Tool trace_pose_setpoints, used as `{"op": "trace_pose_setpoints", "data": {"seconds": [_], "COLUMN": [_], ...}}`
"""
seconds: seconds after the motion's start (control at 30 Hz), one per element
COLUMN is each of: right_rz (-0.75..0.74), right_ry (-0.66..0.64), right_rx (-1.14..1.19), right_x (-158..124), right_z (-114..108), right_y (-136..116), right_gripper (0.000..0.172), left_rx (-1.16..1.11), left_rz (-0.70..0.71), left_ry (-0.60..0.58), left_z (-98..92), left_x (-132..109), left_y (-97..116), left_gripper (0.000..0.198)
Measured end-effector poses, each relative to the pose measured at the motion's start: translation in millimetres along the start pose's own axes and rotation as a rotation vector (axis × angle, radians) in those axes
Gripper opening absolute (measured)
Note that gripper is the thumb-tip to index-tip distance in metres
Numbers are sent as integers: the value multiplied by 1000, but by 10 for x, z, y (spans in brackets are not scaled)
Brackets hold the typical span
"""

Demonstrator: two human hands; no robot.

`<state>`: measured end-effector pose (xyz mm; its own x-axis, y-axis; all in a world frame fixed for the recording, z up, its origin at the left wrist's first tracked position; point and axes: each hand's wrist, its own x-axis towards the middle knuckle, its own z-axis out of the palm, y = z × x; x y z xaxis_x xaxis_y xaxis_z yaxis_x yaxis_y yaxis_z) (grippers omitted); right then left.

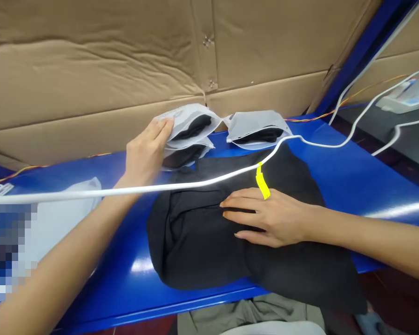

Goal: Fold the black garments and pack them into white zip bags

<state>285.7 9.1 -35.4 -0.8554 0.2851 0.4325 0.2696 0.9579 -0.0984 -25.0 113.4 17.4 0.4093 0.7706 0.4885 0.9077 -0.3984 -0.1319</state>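
Observation:
A black cloth garment (202, 251) lies spread on the blue table, its near right part hanging over the front edge. My right hand (265, 216) rests flat on it, fingers stretched out and a little apart. Farther back, my left hand (148, 146) grips the left edge of a frosted plastic bag (192, 114); its thumb is hidden. Black cloth shows in the bag's open mouth. Just below it is another such bag (204, 145), also with dark contents. To the right stands a third frosted bag (256, 122), black cloth inside.
A white cable (181, 186) with a yellow tag (263, 185) crosses in front of my view, above the blue table (125, 298). Brown cardboard (91, 83) walls the back. More frosted plastic (66, 209) lies at left. A clear container (408, 95) sits at far right.

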Motion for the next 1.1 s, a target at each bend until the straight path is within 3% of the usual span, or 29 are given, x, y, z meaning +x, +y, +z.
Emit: {"op": "trace_pose_setpoints", "data": {"seconds": [0.2, 0.3, 0.4, 0.43, 0.5, 0.57, 0.6, 0.7, 0.77, 0.93, 1.1], "right_rz": [-6, -4, 4, 7, 13, 21, 20, -15, -41, -62, -89], "right_ry": [-26, -29, -44, -57, -84, -96, -92, -57, -39, 22, 13], "right_rx": [-14, 34, 101, 112, 117, 113, 108, 49, -31, -123, 79], "right_x": [-14, -28, -39, -40, -38, -31, -26, -12, -5, -16, -48], "right_z": [-24, -32, -48, -54, -61, -56, -48, -19, -15, -104, -165], "right_y": [36, 46, 40, 36, 32, 40, 51, 110, 152, 165, 5], "right_gripper": [34, 38, 51, 56, 58, 55, 53, 49, 45, 33, 52], "left_rx": [-9, -13, -30, -41, -181, -359, -415, -451, -441, -394, -354], "left_rz": [19, 46, 109, 163, 467, 702, 728, 639, 572, 504, 485], "left_ry": [-91, -109, -74, -53, -37, -142, -245, -536, -626, -689, -676], "left_z": [66, -9, -131, -167, -220, -248, -256, -281, -303, -355, -409], "left_x": [199, 123, -104, -206, -415, -586, -645, -709, -695, -694, -781], "left_y": [-18, 32, 173, 234, 362, 472, 516, 592, 605, 599, 602], "left_gripper": [59, 68, 84, 85, 80, 76, 74, 89, 93, 86, 86]}}
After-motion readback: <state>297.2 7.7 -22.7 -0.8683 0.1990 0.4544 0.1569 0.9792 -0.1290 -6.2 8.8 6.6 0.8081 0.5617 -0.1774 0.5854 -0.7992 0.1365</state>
